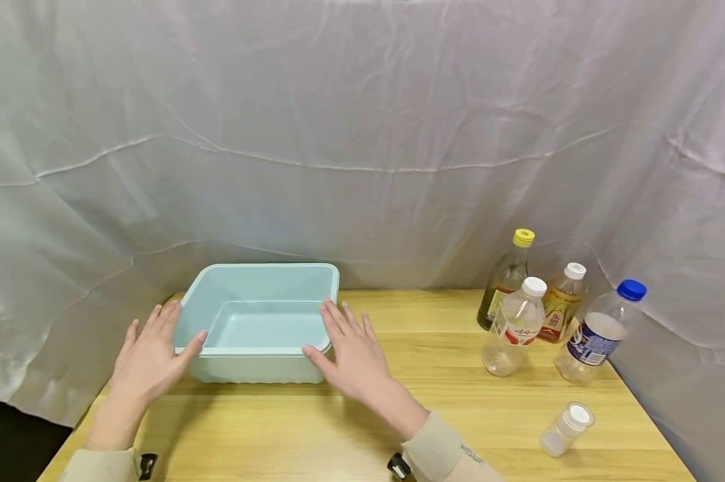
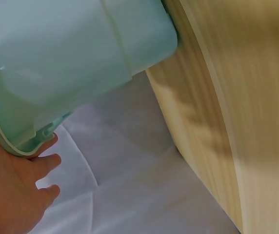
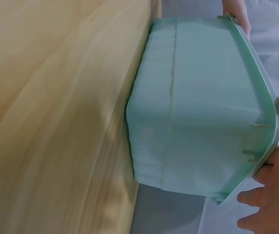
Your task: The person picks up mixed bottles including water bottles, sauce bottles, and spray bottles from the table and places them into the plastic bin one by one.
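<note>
A pale blue-green plastic basin (image 1: 248,368) stands on the wooden table, and its inside holds nothing. At its left side is my left hand (image 1: 148,365), fingers spread and mostly straight, with the thumb by the front rim. The left wrist view shows that hand (image 2: 12,190) against the rim corner. My right hand (image 1: 359,358) touches the right rim near the front corner, its fingers extended. From the right wrist, the basin's outer wall (image 3: 203,97) shows side-on, with the right hand (image 3: 276,190) at the rim.
On the right stand a dark bottle with a yellow cap (image 1: 507,274), a clear white-capped bottle (image 1: 513,335), an amber-labelled bottle (image 1: 561,304) and a blue-capped bottle (image 1: 597,341). Nearer is a small clear jar (image 1: 566,430). Grey cloth (image 1: 362,134) hangs behind the table (image 1: 290,428).
</note>
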`<state>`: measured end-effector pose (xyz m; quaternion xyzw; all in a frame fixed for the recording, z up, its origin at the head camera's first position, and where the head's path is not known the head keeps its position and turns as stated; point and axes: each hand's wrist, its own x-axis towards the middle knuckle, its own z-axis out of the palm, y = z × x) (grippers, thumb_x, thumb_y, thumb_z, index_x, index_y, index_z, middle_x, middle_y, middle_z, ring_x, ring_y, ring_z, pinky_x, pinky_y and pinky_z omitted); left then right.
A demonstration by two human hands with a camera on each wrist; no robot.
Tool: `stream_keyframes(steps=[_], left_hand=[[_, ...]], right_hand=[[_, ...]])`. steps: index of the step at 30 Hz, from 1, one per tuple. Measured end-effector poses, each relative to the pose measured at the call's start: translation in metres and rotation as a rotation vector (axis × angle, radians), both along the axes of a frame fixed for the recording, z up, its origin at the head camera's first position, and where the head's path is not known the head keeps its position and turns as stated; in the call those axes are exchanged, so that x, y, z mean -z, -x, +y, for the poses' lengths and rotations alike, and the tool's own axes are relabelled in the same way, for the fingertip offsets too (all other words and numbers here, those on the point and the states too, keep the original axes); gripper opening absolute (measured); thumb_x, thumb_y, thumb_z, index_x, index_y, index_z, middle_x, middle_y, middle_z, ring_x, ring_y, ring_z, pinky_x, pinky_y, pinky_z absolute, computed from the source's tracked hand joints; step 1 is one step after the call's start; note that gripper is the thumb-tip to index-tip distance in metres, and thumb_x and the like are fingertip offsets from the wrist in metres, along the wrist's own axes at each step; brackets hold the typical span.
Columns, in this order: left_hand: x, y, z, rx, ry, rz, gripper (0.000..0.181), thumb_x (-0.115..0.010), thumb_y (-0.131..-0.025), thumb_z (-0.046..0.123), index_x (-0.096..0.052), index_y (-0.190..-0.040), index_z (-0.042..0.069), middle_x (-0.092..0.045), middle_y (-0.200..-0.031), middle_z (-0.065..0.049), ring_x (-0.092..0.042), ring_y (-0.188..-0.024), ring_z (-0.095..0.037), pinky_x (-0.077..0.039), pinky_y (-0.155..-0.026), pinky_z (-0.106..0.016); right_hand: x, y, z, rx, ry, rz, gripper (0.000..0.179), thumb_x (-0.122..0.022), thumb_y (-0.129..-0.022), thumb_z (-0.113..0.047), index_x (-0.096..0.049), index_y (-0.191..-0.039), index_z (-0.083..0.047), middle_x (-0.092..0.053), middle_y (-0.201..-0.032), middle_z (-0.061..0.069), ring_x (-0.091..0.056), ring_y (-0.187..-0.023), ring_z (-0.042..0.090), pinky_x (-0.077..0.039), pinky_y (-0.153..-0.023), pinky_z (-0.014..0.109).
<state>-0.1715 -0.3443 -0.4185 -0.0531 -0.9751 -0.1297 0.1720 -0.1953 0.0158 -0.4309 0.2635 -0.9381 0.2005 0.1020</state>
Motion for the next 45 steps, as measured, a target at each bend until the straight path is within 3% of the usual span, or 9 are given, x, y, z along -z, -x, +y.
stream_keyframes(steps=[7, 16, 23, 30, 35, 41, 45], left_hand=[[0.002, -0.001, 0.029, 0.029, 0.009, 0.011, 0.087, -0.049, -0.105, 0.055, -0.029, -0.158, -0.01, -0.034, -0.16, -0.034, -0.025, -0.15, -0.053, -0.007, -0.124, -0.069], [-0.002, -0.003, 0.065, 0.07, 0.045, 0.018, 0.092, -0.054, -0.102, 0.059, -0.032, -0.156, -0.012, -0.036, -0.159, -0.033, -0.03, -0.148, -0.053, -0.025, -0.122, -0.064], [-0.004, -0.01, 0.09, 0.095, 0.058, -0.018, 0.098, -0.054, -0.099, 0.065, -0.032, -0.157, -0.011, -0.034, -0.162, -0.03, -0.028, -0.151, -0.05, -0.026, -0.123, -0.061], [-0.007, -0.016, 0.113, 0.14, 0.088, -0.022, 0.1, -0.054, -0.098, 0.068, -0.035, -0.156, -0.011, -0.035, -0.163, -0.028, -0.031, -0.151, -0.048, -0.027, -0.123, -0.059], [-0.008, -0.022, 0.125, 0.17, 0.1, -0.015, 0.1, -0.055, -0.097, 0.069, -0.037, -0.155, -0.01, -0.037, -0.162, -0.027, -0.033, -0.151, -0.047, -0.029, -0.123, -0.058], [-0.011, -0.029, 0.133, 0.208, 0.095, -0.037, 0.1, -0.053, -0.097, 0.071, -0.036, -0.157, -0.009, -0.035, -0.163, -0.025, -0.031, -0.152, -0.045, -0.028, -0.124, -0.057], [-0.012, -0.029, 0.133, 0.226, 0.075, -0.051, 0.101, -0.053, -0.097, 0.071, -0.033, -0.159, -0.007, -0.032, -0.166, -0.023, -0.027, -0.154, -0.043, -0.026, -0.125, -0.057]], right_hand=[[0.003, -0.008, 0.03, 0.009, 0.034, 0.024, 0.083, -0.03, -0.105, -0.069, -0.023, -0.167, -0.013, -0.017, -0.174, -0.001, -0.018, -0.159, 0.029, -0.009, -0.128, 0.057], [0.003, -0.02, 0.07, 0.029, 0.066, 0.078, 0.079, -0.042, -0.106, -0.062, -0.024, -0.166, -0.014, -0.017, -0.173, -0.003, -0.02, -0.158, 0.031, -0.011, -0.127, 0.06], [0.005, -0.028, 0.103, 0.019, 0.089, 0.099, 0.078, -0.05, -0.105, -0.055, -0.031, -0.163, -0.007, -0.022, -0.172, 0.002, -0.021, -0.157, 0.033, -0.011, -0.127, 0.06], [0.005, -0.033, 0.133, 0.025, 0.107, 0.107, 0.078, -0.055, -0.104, -0.052, -0.029, -0.165, -0.01, -0.025, -0.172, 0.002, -0.023, -0.157, 0.033, -0.014, -0.126, 0.062], [0.003, -0.037, 0.151, 0.023, 0.123, 0.11, 0.075, -0.059, -0.104, -0.046, -0.032, -0.164, -0.011, -0.027, -0.171, 0.002, -0.027, -0.156, 0.036, -0.016, -0.125, 0.064], [0.004, -0.041, 0.171, 0.019, 0.135, 0.082, 0.07, -0.059, -0.105, -0.039, -0.033, -0.164, -0.014, -0.029, -0.17, 0.001, -0.024, -0.157, 0.034, -0.007, -0.13, 0.051], [0.004, -0.044, 0.178, 0.034, 0.12, 0.075, 0.067, -0.058, -0.106, -0.037, -0.035, -0.163, -0.013, -0.031, -0.17, 0.002, -0.024, -0.157, 0.032, -0.009, -0.13, 0.051]])
